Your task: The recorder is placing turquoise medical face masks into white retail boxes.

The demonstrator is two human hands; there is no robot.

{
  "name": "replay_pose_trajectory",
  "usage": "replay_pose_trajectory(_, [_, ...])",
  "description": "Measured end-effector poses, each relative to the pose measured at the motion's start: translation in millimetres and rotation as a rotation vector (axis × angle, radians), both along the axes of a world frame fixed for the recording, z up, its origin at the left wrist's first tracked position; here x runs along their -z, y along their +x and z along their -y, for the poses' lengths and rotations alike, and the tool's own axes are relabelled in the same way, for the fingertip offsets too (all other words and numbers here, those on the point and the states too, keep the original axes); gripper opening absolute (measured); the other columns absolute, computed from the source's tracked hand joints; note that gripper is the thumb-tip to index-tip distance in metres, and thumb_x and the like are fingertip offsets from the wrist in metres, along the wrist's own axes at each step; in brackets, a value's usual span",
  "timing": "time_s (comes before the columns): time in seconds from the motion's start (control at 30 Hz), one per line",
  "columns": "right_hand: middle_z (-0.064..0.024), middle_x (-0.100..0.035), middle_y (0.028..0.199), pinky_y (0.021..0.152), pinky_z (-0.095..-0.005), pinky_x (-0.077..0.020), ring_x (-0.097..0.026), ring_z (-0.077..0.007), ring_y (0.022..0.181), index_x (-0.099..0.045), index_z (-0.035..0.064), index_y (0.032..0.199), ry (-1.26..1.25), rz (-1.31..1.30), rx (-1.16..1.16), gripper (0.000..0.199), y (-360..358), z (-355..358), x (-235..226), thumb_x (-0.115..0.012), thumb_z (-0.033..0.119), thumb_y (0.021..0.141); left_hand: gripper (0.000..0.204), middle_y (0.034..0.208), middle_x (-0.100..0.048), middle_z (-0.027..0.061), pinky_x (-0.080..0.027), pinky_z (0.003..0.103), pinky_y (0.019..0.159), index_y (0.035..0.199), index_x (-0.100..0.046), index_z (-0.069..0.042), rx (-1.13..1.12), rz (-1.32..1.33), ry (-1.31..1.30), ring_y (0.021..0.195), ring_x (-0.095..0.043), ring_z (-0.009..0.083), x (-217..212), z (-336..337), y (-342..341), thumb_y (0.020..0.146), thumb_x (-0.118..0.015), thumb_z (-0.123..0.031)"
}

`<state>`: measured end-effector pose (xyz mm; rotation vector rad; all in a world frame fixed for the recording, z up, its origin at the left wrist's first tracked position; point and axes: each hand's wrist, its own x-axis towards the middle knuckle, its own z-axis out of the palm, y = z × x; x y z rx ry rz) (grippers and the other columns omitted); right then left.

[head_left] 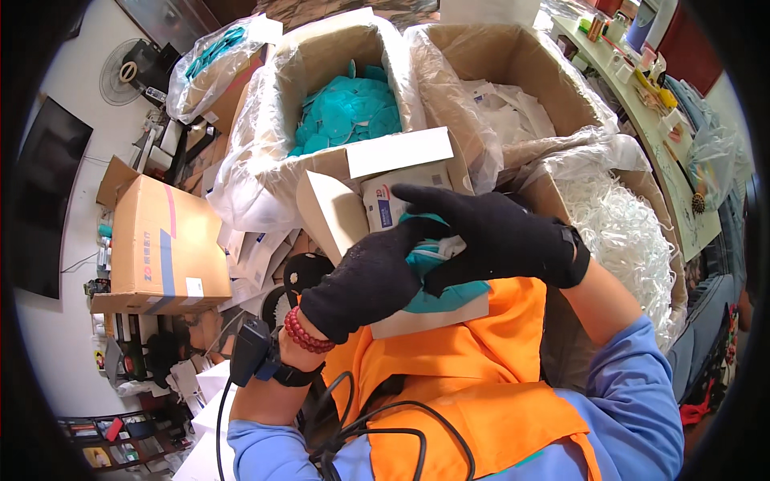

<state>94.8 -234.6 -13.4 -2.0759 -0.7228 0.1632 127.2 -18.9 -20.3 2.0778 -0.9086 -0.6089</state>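
In the middle, a folded teal face mask (423,258) with a whitish strap or edge is pinched between my two black-gloved hands. My left hand (365,276) grips its left side with the fingers closed. My right hand (509,240) holds it from the right, the index finger stretched leftward over it. Both hands are above an opened white carton (429,321) at my lap. More teal material (453,297) shows in the carton below my hands. A white printed packet (405,192) lies at its far end, partly hidden by my right hand.
Beyond stand a plastic-lined box (277,104) of teal pieces and another lined box (521,56) with white packets. White strips (618,232) fill a box at right. A brown carton (172,248) sits left. Black cables (393,429) cross my orange apron (481,417).
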Motion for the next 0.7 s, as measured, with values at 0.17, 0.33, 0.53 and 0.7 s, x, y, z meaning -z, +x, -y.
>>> replay_pose_trajectory(0.17, [-0.0186,-0.069,0.089,0.071,-0.0408,-0.0544,-0.069,-0.0369,0.082,-0.06,0.0128,0.125,-0.24,0.03,0.109,0.052,-23,14,41,-0.074,0.042,0.084,0.048,0.117,-0.065,0.0173,-0.048,0.037,0.099,0.124,-0.058,-0.002,-0.157,-0.12,-0.015,0.112,-0.064,0.0296,23,-7,-1,0.076,-0.055,0.002])
replay_pose_trajectory(0.33, [-0.0162,-0.067,0.08,0.065,-0.042,-0.0526,-0.068,-0.0352,0.075,-0.066,0.0137,0.108,-0.274,0.08,0.202,0.038,-32,7,49,-0.071,0.044,0.086,0.04,0.112,-0.065,0.0154,-0.051,0.04,0.092,0.12,-0.059,-0.005,-0.063,0.219,0.177,0.106,-0.064,0.0343,1,-3,-13,0.08,-0.061,-0.004])
replay_pose_trajectory(0.53, [-0.0137,-0.066,0.074,0.063,-0.0421,-0.0522,-0.068,-0.0338,0.072,-0.066,0.0157,0.105,-0.212,0.16,0.359,0.033,-38,-2,57,-0.07,0.043,0.087,0.027,0.097,-0.065,0.0126,-0.053,0.042,0.076,0.114,-0.062,-0.005,0.083,0.792,0.315,0.091,-0.065,0.0324,6,20,-18,0.087,-0.06,-0.008])
replay_pose_trajectory(0.7, [-0.012,-0.065,0.071,0.058,-0.0407,-0.0508,-0.068,-0.0317,0.07,-0.067,0.0157,0.097,-0.219,0.238,0.379,0.026,-46,-5,39,-0.071,0.038,0.085,0.026,0.091,-0.064,0.0133,-0.054,0.039,0.068,0.112,-0.062,-0.004,-0.111,0.949,0.341,0.083,-0.066,0.0301,43,-7,-4,0.087,-0.06,-0.009])
